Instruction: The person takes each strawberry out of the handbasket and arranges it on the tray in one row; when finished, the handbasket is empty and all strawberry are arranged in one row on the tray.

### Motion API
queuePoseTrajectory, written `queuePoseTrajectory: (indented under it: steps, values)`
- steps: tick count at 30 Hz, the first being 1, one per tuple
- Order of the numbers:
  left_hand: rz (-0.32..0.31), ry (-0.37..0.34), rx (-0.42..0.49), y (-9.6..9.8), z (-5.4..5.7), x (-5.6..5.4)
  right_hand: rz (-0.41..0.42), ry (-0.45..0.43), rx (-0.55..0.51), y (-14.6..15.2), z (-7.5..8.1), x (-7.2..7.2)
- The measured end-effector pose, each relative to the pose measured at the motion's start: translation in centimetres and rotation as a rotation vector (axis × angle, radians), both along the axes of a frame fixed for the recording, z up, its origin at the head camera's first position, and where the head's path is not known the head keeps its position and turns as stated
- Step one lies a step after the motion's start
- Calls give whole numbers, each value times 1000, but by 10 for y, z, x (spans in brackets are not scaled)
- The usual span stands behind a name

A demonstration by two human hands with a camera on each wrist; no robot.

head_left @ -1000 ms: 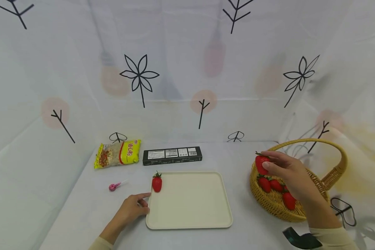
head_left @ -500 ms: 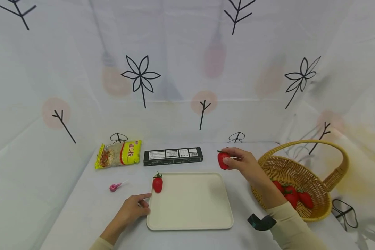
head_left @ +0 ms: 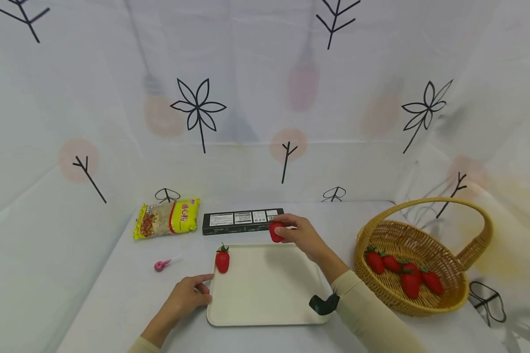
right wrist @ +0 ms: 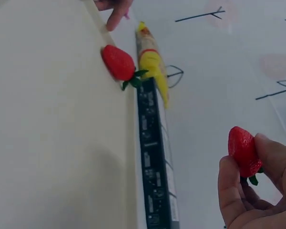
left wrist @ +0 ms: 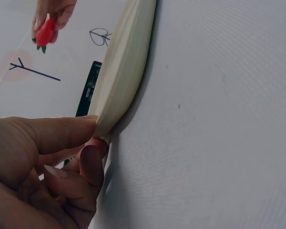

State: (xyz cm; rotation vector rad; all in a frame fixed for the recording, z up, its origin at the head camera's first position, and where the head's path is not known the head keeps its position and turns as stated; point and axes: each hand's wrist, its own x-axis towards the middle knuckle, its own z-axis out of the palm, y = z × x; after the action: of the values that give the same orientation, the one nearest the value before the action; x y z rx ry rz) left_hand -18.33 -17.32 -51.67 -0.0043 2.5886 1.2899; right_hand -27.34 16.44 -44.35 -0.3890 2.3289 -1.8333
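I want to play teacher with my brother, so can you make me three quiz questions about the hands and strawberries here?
1. True or false: the left hand touches the tray.
2. What does the right hand hold?
A) the bag
B) a strawberry
C) the box
3. Fill the gap: most of the strawberries lie in the ____.

Key:
1. True
2. B
3. basket
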Motion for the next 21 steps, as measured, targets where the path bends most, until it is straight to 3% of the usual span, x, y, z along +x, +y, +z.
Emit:
queuePoseTrajectory:
  steps: [9,21]
  values:
    - [-4,6,7,-1,1,1,10,-45,29,-36,-27,-14]
    - [-6,5,-9,1,1,0,56,-85,130,-77,-59,-15]
